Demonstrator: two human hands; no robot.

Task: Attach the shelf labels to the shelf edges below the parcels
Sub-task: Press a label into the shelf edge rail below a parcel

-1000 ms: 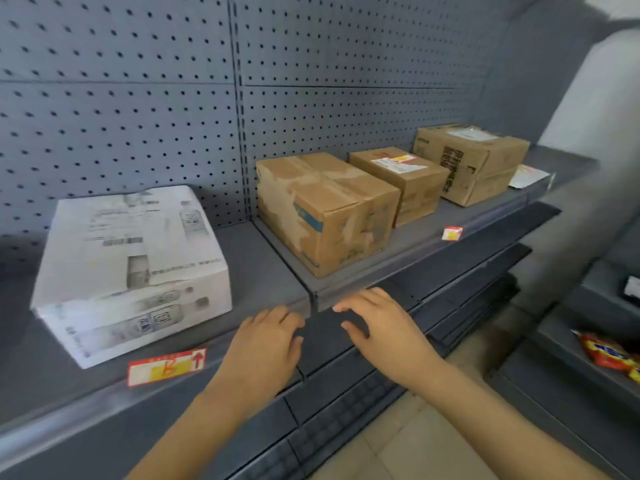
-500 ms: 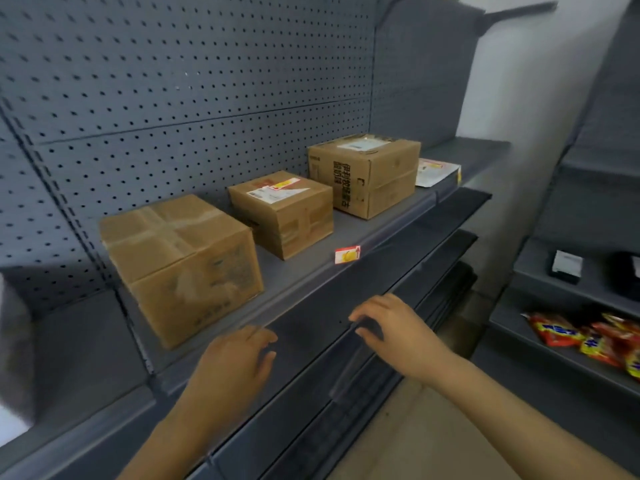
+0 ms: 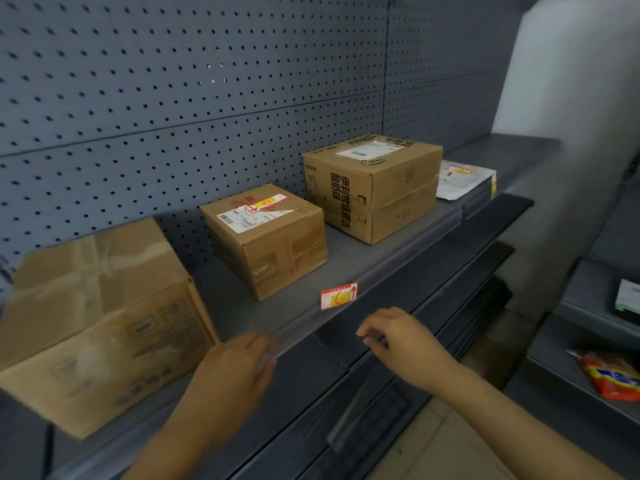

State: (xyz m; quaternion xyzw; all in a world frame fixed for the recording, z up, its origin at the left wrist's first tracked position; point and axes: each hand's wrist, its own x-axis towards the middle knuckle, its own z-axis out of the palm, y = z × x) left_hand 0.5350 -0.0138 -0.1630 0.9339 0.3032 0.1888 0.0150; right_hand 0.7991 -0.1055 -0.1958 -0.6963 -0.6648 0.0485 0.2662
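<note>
Grey shelf [image 3: 346, 261] with pegboard back [image 3: 173, 98]. Left of the left hand, a large brown carton [image 3: 100, 317], blurred. Above both hands, a taped brown parcel [image 3: 266, 237]; up and right of the right hand, a printed carton [image 3: 372, 185], then a white mailer [image 3: 462, 180].

Red-and-yellow shelf label [image 3: 338, 296] sits on the shelf edge, just above the right hand.

Left hand [image 3: 228, 379] blurred at the edge strip; grip unclear. Right hand [image 3: 403, 344] loosely curled, empty, fingers apart.

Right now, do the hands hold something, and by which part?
Neither visibly holds anything: the left hand is blurred at the shelf edge; the right hand hovers empty.
</note>
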